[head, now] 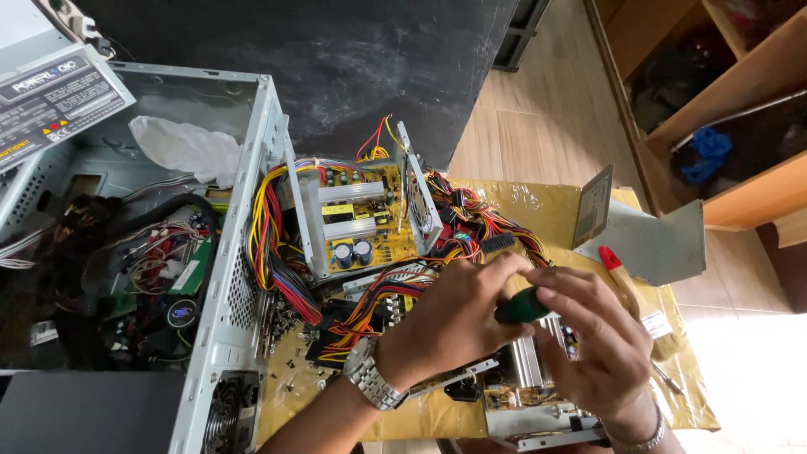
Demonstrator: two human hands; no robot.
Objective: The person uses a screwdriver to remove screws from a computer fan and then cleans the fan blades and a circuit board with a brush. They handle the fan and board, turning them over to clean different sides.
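Your left hand [450,324] and right hand [588,336] both grasp a green-handled screwdriver [521,307] at lower centre, above an opened power supply [530,395]; a second, uncovered unit [366,223] lies upper centre, so disassembly appears well advanced.

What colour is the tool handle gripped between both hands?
Dark green; the rounded tool handle shows best in the head view, between the left hand and right hand.

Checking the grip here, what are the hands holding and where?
Both hands, left hand and right hand, grip a dark green rounded tool handle; its working end is hidden.
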